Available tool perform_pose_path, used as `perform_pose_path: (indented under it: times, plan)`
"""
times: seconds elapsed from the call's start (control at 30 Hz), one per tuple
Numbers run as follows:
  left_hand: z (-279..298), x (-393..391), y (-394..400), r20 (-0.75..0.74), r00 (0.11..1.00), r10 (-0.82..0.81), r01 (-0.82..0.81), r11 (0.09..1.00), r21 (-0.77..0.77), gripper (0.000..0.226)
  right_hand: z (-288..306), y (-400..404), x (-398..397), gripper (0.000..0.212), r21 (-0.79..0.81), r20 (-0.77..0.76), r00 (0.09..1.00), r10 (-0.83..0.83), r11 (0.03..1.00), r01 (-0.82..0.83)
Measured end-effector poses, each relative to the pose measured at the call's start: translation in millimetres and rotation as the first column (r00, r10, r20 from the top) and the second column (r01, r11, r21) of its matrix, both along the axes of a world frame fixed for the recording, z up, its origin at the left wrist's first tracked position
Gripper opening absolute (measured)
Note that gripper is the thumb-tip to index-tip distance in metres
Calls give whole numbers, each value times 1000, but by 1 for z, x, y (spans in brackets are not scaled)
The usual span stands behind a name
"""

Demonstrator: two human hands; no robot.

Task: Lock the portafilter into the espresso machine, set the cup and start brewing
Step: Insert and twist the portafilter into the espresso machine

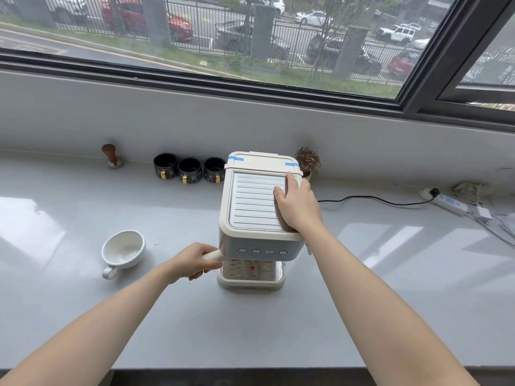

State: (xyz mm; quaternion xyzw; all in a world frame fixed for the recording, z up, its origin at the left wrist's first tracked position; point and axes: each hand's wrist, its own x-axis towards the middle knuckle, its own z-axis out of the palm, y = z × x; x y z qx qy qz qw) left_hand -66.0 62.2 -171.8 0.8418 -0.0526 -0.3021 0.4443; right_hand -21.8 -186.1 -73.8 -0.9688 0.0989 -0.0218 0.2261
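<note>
Head view shows the left hand (195,260) closed around the cream portafilter handle (213,255), whose long axis runs left from under the espresso machine (259,218). Its basket end is hidden beneath the body, so seating cannot be judged. The right hand (296,204) lies flat on the machine's top, holding nothing. The white cup (123,251) sits on the table (250,324), left of the left hand's grip.
</note>
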Motion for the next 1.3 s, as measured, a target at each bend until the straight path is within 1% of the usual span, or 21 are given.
perform_pose_path:
  times: [0.13, 0.23, 0.37, 0.5, 0.63, 0.7, 0.77, 0.87, 0.97, 1.07, 1.17, 1.3]
  plan:
    - [7, 4, 1, 5, 1000, -13, 13, 1000, -2, 19, -1, 0, 1, 59, 1, 0, 1000, -4, 1000, 4]
    - [2, -7, -4, -12, 1000, 28, -29, 999, -26, 15, -1, 0, 0, 59, 9, 3, 1000, -9, 1000, 9]
    - [-10, -35, -21, -30, 982, 186, -188, 974, -123, 10, -1, 1, 0, 59, 18, 12, 1000, -15, 1000, 14]
    - [-19, -70, -59, -91, 928, 361, -372, 903, -213, 6, -1, 0, 0, 59, 22, 11, 1000, -22, 1000, 22]
    - [-25, -84, -83, -131, 857, 498, -515, 831, -211, 15, -2, 1, -1, 59, 40, 4, 1000, -28, 999, 28]
    - [-24, -85, -84, -150, 850, 505, -526, 826, -200, 13, -2, 0, 0, 59, 56, -1, 1000, -29, 998, 29]
    - [-21, -83, -83, -183, 866, 465, -495, 847, -192, 6, 0, -2, 1, 59, 67, -31, 1000, -2, 998, 4]
    - [-15, -76, -73, -291, 888, 355, -420, 884, -204, 11, 2, -9, 2, 56, 100, -68, 995, 73, 993, -66]
    - [-12, -73, -67, -386, 881, 274, -388, 885, -258, 15, 0, -12, -2, 52, 150, -22, 996, 90, 985, -86]
    - [-14, -79, -72, -402, 849, 344, -467, 843, -267, 14, -2, -12, -3, 51, 175, -3, 997, 80, 981, -79]
    - [-19, -83, -82, -387, 806, 448, -561, 785, -261, 20, -3, -12, -2, 50, 185, 20, 997, 76, 980, -79]
    - [-23, -87, -97, -427, 734, 528, -661, 700, -271, 25, -6, -13, -2, 50, 189, 46, 996, 77, 978, -84]
